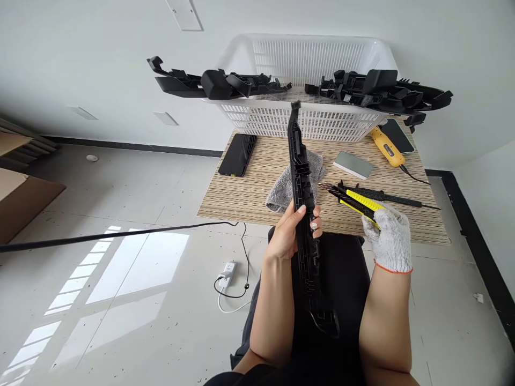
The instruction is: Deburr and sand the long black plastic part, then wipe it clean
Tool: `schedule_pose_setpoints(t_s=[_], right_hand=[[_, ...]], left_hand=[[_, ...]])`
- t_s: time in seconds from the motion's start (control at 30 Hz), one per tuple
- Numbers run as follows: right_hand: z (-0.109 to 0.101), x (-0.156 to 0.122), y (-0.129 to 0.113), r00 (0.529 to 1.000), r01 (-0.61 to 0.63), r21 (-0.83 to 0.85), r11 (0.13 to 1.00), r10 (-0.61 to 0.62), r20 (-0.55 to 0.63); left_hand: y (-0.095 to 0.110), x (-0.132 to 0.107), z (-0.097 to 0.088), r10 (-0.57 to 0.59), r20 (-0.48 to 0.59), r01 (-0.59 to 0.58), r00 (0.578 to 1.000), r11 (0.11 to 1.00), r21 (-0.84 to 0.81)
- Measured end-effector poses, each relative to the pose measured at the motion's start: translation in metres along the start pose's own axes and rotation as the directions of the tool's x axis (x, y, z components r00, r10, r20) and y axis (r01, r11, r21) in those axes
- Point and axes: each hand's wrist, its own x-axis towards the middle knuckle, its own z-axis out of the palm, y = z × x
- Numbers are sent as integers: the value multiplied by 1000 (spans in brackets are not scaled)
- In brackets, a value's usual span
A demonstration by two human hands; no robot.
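Observation:
My bare left hand (286, 231) is closed around the middle of a long black plastic trim piece (302, 177), which stands nearly upright with its ribbed side toward me. Its lower end hangs over my lap. In a white knit glove, my right hand (389, 236) grips a yellow and black utility knife (364, 202). The knife's tip points left toward the trim piece and looks apart from it. Behind the piece, a grey cloth (279, 190) lies crumpled on the table (225, 198). A black caliper (386, 197) rests just beyond the knife.
A white plastic basket (281, 120) stands at the back, with several black plastic parts (225, 86) across its rim. On the table are a black phone (238, 154), a grey-green box (353, 164) and a yellow corded tool (387, 147). A power strip (228, 273) lies on the floor.

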Motion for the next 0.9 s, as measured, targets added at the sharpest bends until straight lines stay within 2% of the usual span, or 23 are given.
schedule_pose_setpoints(t_s=[0.13, 0.33, 0.47, 0.53, 0.67, 0.8, 0.9], right_hand=[[-4, -1, 0, 999, -10, -34, 999, 11, 37], [-11, 0, 4, 968, -44, -122, 992, 72, 239], [-8, 0, 6, 988, -16, -64, 998, 26, 153], [-6, 0, 6, 982, -27, -78, 997, 41, 184], [-5, 0, 6, 994, 25, -84, 996, -16, 104], [-4, 0, 5, 988, -6, -126, 992, 26, 155], [-4, 1, 6, 997, 27, -85, 996, -21, 69]], left_hand=[[-3, -1, -1, -49, 25, 48, 998, 999, 15], [-7, 2, -6, -45, 27, 40, 999, 987, 156], [-6, 5, -7, -5, 33, -7, 999, 927, 376], [-6, 6, -5, 19, 31, -30, 999, 898, 439], [-7, 8, -4, 57, -18, -44, 998, 898, 439], [-9, 10, -7, 74, -28, -55, 997, 900, 433], [-9, 11, -8, 92, -41, -66, 995, 900, 431]])
